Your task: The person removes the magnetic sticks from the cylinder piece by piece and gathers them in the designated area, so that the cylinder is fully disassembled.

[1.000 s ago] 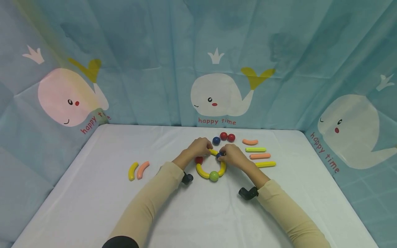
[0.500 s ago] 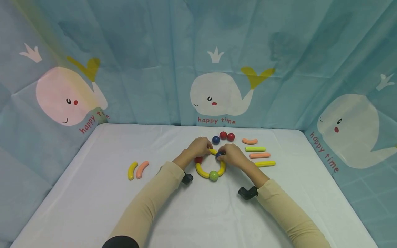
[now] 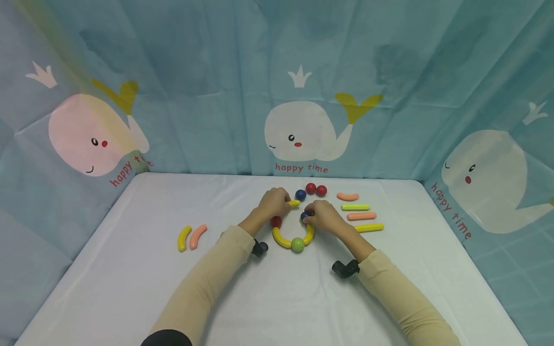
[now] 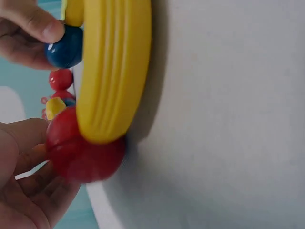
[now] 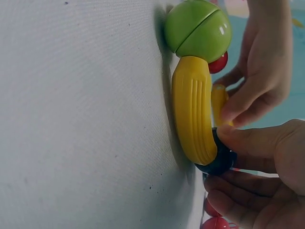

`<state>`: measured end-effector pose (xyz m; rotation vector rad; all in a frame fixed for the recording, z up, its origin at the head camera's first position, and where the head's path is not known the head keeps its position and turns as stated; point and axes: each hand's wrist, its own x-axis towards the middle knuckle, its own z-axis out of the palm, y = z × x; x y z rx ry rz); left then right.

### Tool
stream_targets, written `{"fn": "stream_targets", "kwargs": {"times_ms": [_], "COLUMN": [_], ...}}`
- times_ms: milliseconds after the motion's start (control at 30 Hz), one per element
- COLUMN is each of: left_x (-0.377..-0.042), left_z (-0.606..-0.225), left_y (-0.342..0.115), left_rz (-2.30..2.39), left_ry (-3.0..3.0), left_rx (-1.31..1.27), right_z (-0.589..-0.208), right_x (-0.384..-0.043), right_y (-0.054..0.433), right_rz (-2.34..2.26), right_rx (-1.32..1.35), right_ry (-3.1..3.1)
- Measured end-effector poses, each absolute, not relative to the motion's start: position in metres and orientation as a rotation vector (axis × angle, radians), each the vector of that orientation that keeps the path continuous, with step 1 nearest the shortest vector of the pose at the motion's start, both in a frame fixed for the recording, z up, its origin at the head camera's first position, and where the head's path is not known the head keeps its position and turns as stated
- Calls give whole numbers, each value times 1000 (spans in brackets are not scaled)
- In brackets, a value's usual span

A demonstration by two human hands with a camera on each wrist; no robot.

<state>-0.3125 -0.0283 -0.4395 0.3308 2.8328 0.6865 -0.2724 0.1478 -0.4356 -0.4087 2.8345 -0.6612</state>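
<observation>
My left hand pinches a yellow curved stick at the far side of a partial ring, its end apart from the blue ball. With thumb and fingers my right hand grips that blue ball. In the right wrist view, a second yellow curved stick joins the blue ball to a green ball. A third yellow curved stick runs from the green ball to a red ball, which sits just below my left hand. Fingers hide part of the held stick.
Behind the hands lie a loose blue ball and two red balls, one a red ball. Several sticks lie at right, including a straight yellow stick. At left are a yellow curved stick and a pink curved stick.
My left hand has moved slightly away with the yellow curved stick, whose end has come off the blue ball. More of the red ball shows. My right hand stays on the blue ball.
</observation>
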Motion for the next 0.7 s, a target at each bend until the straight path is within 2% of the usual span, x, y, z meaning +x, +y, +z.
{"fn": "stream_targets", "kwargs": {"times_ms": [233, 700], "left_x": [-303, -259], "left_z": [-425, -420], "left_y": [-57, -150], "left_rz": [818, 802], "left_ry": [2781, 2756], "left_rx": [143, 114], "right_z": [-435, -437], "right_x": [-275, -271], "right_y": [149, 148], "right_rz": [-654, -673], "right_rx": [-425, -411], "right_ry": [2840, 2829]}}
